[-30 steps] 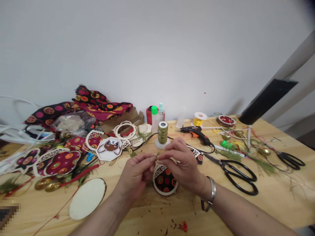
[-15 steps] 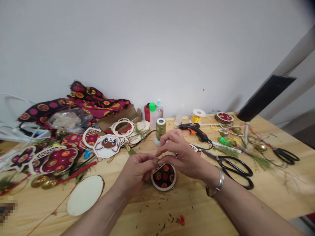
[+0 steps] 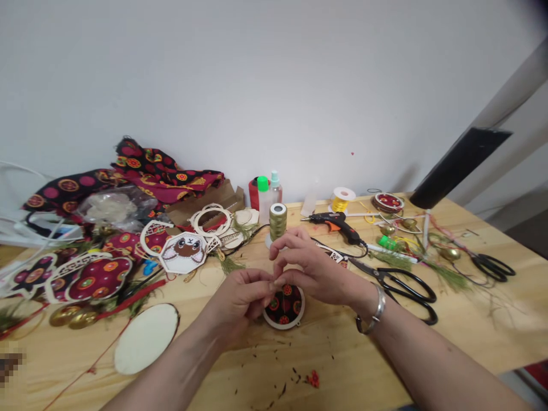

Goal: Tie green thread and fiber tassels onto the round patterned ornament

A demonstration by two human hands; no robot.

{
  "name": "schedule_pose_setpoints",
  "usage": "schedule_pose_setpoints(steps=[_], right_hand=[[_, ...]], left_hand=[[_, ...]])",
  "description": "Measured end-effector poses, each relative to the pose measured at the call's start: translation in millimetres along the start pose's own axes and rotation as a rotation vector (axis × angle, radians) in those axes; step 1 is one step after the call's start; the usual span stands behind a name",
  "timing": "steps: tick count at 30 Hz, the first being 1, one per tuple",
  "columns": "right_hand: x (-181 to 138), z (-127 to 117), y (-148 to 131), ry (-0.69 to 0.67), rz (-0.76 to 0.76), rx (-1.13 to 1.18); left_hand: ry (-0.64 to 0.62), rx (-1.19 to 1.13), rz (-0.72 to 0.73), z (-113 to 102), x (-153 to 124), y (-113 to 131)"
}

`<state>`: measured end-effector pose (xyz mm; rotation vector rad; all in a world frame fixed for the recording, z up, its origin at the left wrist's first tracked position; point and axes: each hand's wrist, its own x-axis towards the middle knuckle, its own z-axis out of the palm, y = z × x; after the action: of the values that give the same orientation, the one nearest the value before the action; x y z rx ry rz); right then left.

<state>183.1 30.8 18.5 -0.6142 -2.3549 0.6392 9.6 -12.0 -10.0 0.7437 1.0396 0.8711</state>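
My left hand and my right hand meet fingertip to fingertip above a round ornament. The ornament has a pale wooden rim and black fabric with red and orange flower medallions; its upper edge is hidden behind my fingers. Thumb and index finger of the left hand are pinched together. On the right, thumb and forefinger close at the same spot, the other fingers loosely bent. Whatever is between the fingertips is too small or hidden to name. A spool of olive thread stands just beyond my right fingers.
Black-handled scissors and a glue gun lie to the right. Leftward are a sheep-face octagon, fabric-covered ornaments, a pale oval disc and patterned cloth. Bottles stand near the wall. Fabric scraps lie in front.
The view has shifted slightly. The right hand's fingers have come lower and closer to the left fingertips, both hands staying over the round ornament.
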Motion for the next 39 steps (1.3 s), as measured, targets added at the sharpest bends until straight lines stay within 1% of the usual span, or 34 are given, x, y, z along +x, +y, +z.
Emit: schedule_pose_setpoints(steps=[8,10,12,14,16,18,21,24,27,34,39], right_hand=[[0,6,5,0.06,0.092,0.113],[1,8,6,0.155,0.099,0.147],[1,11,8,0.315,0.113,0.152],[1,12,9,0.467,0.123,0.093],[1,12,10,0.527,0.1,-0.005],[1,13,9,0.516,0.037,-0.079],[0,16,7,0.439,-0.059,-0.134],[-1,19,5,0.394,-0.098,-0.146],[-2,20,3,0.374,-0.1,-0.138],[-1,19,-2,0.316,-0.068,-0.095],[0,20,-6,0.304,0.016,-0.019]], left_hand=[[-0.021,-0.075,0.013,-1,0,3],[-0.018,-0.099,0.01,-1,0,4],[-0.001,-0.137,0.01,-2,1,5],[0.019,-0.185,0.013,-3,2,6],[0.027,-0.224,0.017,-4,2,8],[0.024,-0.247,0.018,-5,2,10],[0.026,-0.264,0.017,-6,1,12],[0.023,-0.27,0.004,-7,1,12],[0.019,-0.245,0.007,-8,1,10],[0.065,-0.18,0.029,-5,1,8],[0.096,-0.139,0.096,-4,1,8]])
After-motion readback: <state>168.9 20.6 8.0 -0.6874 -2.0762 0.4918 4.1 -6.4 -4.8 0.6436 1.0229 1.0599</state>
